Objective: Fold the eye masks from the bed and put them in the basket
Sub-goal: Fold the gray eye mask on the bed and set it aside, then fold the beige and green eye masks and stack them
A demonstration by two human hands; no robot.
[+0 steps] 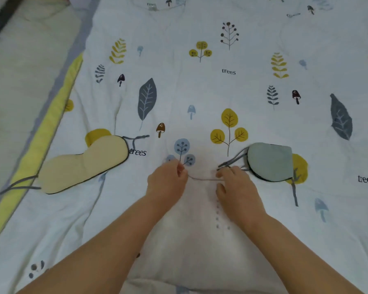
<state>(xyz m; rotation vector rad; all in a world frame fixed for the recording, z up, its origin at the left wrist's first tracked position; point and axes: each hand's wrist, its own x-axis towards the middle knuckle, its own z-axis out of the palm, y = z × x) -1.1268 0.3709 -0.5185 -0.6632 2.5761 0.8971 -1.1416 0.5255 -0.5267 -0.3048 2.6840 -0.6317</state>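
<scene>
A grey-green eye mask [271, 161] lies folded in half on the bed, right of centre, with its grey straps [232, 161] trailing left. A thin grey strap [202, 178] runs taut between my two hands. My left hand [168, 179] pinches its left end, and my right hand [235, 183] pinches it just beside the folded mask. A cream-yellow eye mask [83, 164] lies flat and unfolded to the left, its grey straps sticking out at both ends. No basket is in view.
The white quilt [200, 92] printed with leaves, trees and mushrooms covers the bed. Its yellow and grey edge [40, 132] runs diagonally at the left, with a pale mat [15, 77] beyond it.
</scene>
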